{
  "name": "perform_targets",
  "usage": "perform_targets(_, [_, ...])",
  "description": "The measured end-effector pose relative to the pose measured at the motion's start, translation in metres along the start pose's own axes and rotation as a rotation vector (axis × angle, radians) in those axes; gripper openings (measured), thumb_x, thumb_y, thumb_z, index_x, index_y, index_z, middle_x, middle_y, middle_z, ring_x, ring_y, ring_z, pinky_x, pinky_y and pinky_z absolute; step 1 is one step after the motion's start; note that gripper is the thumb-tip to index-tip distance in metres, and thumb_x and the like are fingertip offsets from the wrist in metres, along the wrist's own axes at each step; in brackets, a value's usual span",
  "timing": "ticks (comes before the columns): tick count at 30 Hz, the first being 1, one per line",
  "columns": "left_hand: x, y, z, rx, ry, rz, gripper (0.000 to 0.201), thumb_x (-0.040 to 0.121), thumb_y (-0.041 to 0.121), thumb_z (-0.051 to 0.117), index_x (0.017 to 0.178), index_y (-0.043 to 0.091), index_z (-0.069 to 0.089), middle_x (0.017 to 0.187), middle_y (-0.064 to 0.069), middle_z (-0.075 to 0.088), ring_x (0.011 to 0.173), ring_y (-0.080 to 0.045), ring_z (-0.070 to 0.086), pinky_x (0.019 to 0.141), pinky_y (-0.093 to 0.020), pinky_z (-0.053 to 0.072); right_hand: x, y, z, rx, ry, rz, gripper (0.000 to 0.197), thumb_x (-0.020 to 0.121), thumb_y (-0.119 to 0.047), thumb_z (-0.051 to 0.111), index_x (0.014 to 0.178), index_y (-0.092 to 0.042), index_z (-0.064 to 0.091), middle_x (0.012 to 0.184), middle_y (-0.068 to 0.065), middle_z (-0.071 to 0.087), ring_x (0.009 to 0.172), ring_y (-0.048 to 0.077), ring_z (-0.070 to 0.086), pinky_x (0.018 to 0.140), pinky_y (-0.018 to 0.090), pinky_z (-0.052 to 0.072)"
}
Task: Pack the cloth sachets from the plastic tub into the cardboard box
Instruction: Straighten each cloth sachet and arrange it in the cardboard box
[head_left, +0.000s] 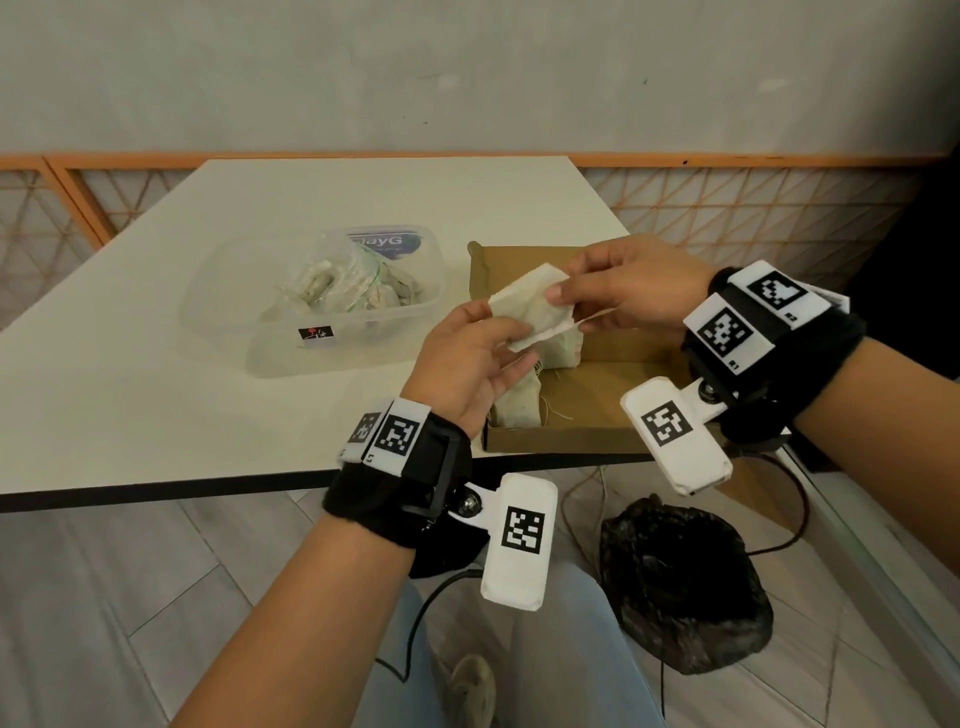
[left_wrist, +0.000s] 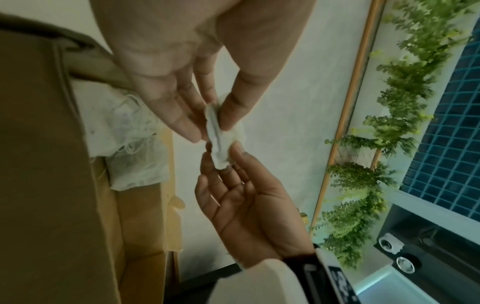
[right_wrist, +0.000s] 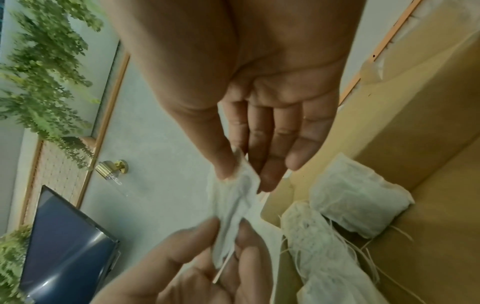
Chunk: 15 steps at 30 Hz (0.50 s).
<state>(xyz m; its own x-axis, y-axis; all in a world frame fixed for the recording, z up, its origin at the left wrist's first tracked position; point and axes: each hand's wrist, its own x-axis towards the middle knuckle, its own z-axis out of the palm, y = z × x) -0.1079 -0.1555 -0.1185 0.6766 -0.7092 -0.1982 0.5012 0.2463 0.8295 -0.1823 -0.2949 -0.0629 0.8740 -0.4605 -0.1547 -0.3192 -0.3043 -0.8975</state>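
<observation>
Two hands share one cloth sachet (head_left: 531, 307) in the head view, held above the near-left part of the cardboard box (head_left: 613, 387). The left hand (head_left: 470, 364) pinches its 7 o'clock end, the right hand (head_left: 626, 288) its 1 o'clock end, so the long axis runs on that diagonal. The box floor lies straight below; two sachets already lie there along the left wall. The plastic tub (head_left: 317, 304) sits at 9 o'clock on the worktop (head_left: 130, 374), more sachets inside it.

From the left wrist, the sachet (left_wrist: 221, 137) shows edge-on, thumb and fingers of the left hand (left_wrist: 207, 61) pressed on one end, the right hand (left_wrist: 241, 201) nipping the other. Both grips are clamped on cloth.

From the right wrist, the right hand (right_wrist: 259, 102) pinches a corner of the sachet (right_wrist: 231, 207); the packed sachets (right_wrist: 358, 197) lie at 4 o'clock. I judge the right hand nearer the open floor, so the drop goes down and rightward.
</observation>
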Motion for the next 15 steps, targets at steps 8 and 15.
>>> perform_targets(8, [-0.001,0.006,-0.013,0.425,0.291,0.202,0.026,0.089,0.015,0.062,0.114,0.019,0.058,0.110,0.004,0.058,0.099,-0.010,0.054,0.092,-0.029,0.044,0.007,-0.001,-0.024,-0.185,0.094,-0.009,0.014,0.083,-0.004,0.064,0.080,-0.018,0.062,0.085,0.001,0.063,0.080,0.013,0.058,0.074,0.026,0.051])
perform_targets(15, [-0.003,-0.011,-0.020,0.885,0.067,0.085,0.045,0.092,0.009,0.052,0.136,0.016,0.050,0.142,0.000,0.046,0.108,-0.008,0.046,0.088,-0.020,0.036,0.013,0.011,-0.037,-0.619,0.028,0.121,0.014,0.084,-0.011,0.064,0.097,-0.010,0.070,0.092,0.011,0.067,0.079,0.019,0.059,0.070,0.027,0.051])
